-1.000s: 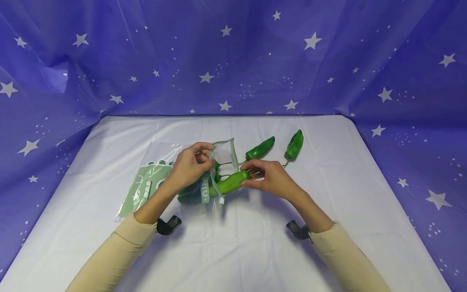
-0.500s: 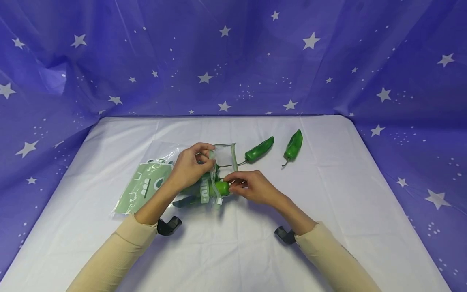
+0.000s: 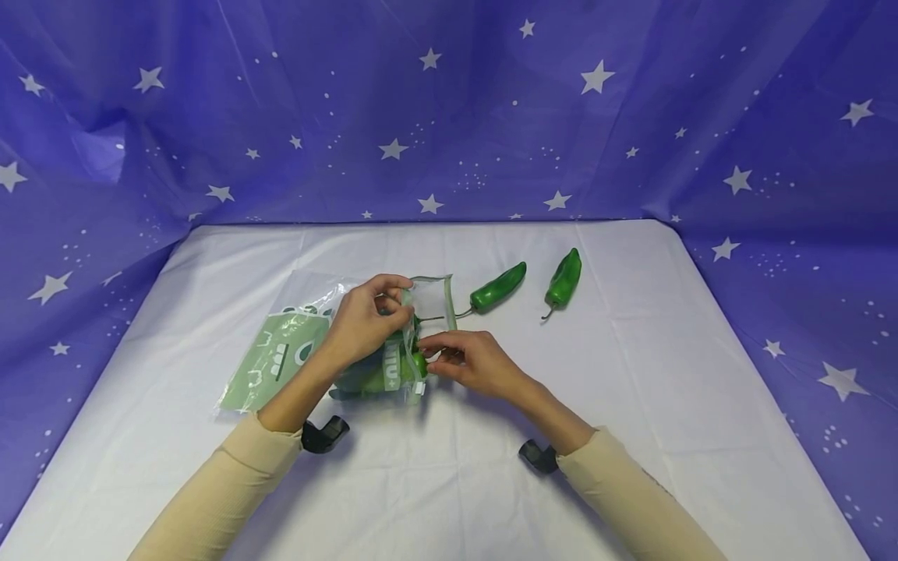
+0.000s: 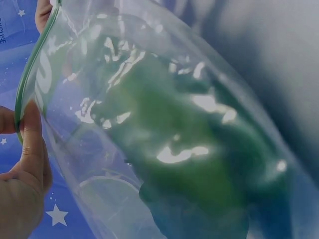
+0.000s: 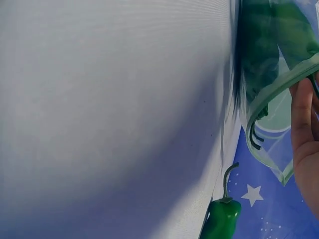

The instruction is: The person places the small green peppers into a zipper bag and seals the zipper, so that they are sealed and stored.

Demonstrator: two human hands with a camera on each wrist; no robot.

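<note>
A clear zip bag (image 3: 277, 362) with a pale green print lies on the table, several green peppers (image 5: 257, 47) inside it. My left hand (image 3: 368, 319) pinches the rim of its mouth between thumb and fingers, which also shows in the left wrist view. At the gaping mouth, my right hand (image 3: 477, 362) holds a lighter green pepper (image 3: 418, 364) by its stem end. Most of that pepper is inside the bag, its body seen blurred through the plastic. In the right wrist view, the fingers (image 5: 301, 112) are right at the green zip rim, with the stem between them.
Two dark green peppers lie loose on the white tablecloth (image 3: 624, 374): one (image 3: 498, 288) just beyond the bag's mouth, another (image 3: 563, 279) farther right. A purple curtain (image 3: 449, 101) with white stars hangs behind the table.
My right hand has moved left, sliding the lighter green pepper from half outside to almost fully into the bag. My left hand keeps its pinch on the rim in place.
</note>
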